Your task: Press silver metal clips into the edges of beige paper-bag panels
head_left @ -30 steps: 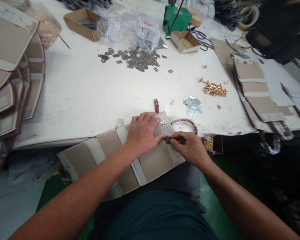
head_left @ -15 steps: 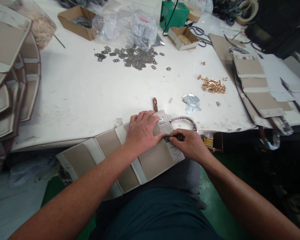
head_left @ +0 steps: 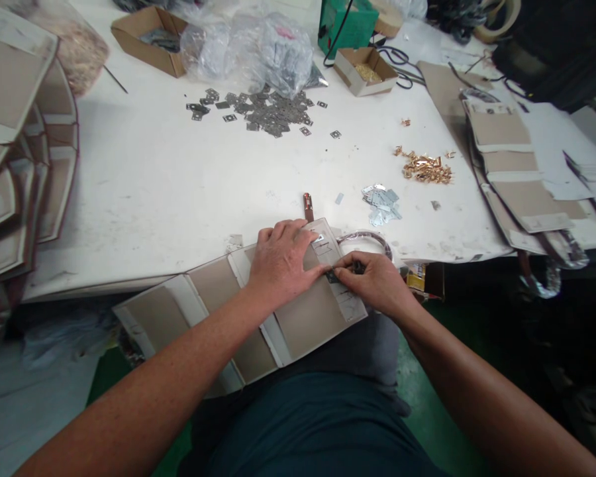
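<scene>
A long beige-lined bag panel with pale fold strips lies across the table's front edge and my lap. My left hand rests on it with fingers spread, the thumb reaching to a small dark metal plate on the pale end strip. My right hand is closed, thumb and forefinger pinching at that plate. More dark pieces show within its curled fingers. A brown strap with a gold fitting sticks out past the panel's far edge. A wrapped handle loops out beside my right hand.
Dark metal plates, silver plates and gold fittings lie in loose piles. Behind them are cardboard boxes, plastic bags and a green device. More bag panels are stacked at left and right.
My right fingers have shifted slightly at the dark plate, now covering more of it. My left hand and the panel stay nearly still; the view has moved a little.
</scene>
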